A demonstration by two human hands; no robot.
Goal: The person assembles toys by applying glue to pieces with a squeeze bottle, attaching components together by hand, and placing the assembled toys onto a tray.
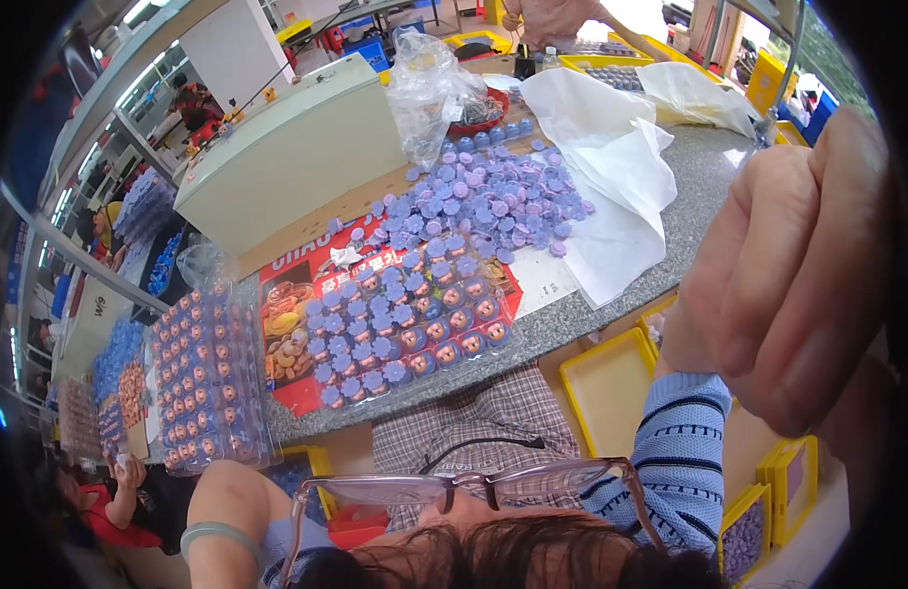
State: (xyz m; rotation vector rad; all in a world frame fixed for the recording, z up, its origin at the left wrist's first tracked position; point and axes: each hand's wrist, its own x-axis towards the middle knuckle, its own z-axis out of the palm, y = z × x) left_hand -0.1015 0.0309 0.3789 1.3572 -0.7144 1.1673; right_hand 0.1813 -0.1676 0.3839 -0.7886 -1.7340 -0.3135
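My right hand (788,275) looms large and close at the right, raised above the table, its fingers curled together; anything inside them is hidden. At the lower left my left forearm (223,501) is bent up, a pale green bangle (218,532) round it; the left hand lies outside the picture. In front of me a clear plastic tray (415,375) holds rows of small round doll heads (461,318), many topped by blue flower-shaped pieces (380,324). Beyond it lies a heap of loose blue and lilac flower-shaped pieces (474,201). Neither hand touches these.
Stacked trays of doll heads (204,383) stand at the left edge. A pale box-like block (297,147), a clear plastic bag (425,88), a red basket (483,113) and white sheets (621,196) lie around the heap. Yellow crates (611,388) stand below the grey tabletop (690,162). Other people work nearby.
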